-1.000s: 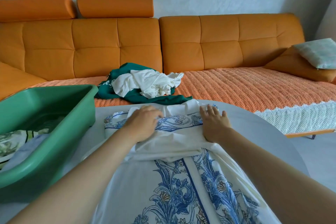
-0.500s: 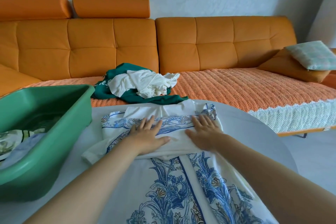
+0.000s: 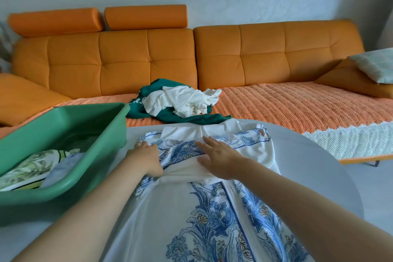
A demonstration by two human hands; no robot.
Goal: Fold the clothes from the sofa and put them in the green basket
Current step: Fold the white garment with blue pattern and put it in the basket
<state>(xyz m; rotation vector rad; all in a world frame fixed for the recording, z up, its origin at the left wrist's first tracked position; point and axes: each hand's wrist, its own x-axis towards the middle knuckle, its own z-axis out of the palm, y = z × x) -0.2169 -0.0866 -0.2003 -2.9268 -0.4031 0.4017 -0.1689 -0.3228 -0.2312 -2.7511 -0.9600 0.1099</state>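
Observation:
A white garment with a blue floral print point(image 3: 212, 219) lies spread on the round grey table point(image 3: 308, 166), its far end folded over. My left hand point(image 3: 146, 159) is at the left edge of that fold, fingers curled onto the cloth, which bunches by the thumb. My right hand point(image 3: 221, 157) lies flat on the fold's middle with straight fingers. The green basket point(image 3: 102, 155) stands on the table at the left and holds folded clothes point(image 3: 32, 170). On the orange sofa point(image 3: 297, 108) sits a crumpled white garment point(image 3: 182, 102) on top of a dark green garment point(image 3: 204, 120).
A pale cushion point(image 3: 376, 66) leans on an orange pillow at the sofa's right end. A white knitted throw point(image 3: 350, 140) hangs off the seat edge beyond the table's right side. Grey floor shows at the lower right.
My left hand slid from the fold's middle to its left edge and curled onto the cloth. My right hand shifted left toward the centre, still flat. The view tilted down a little.

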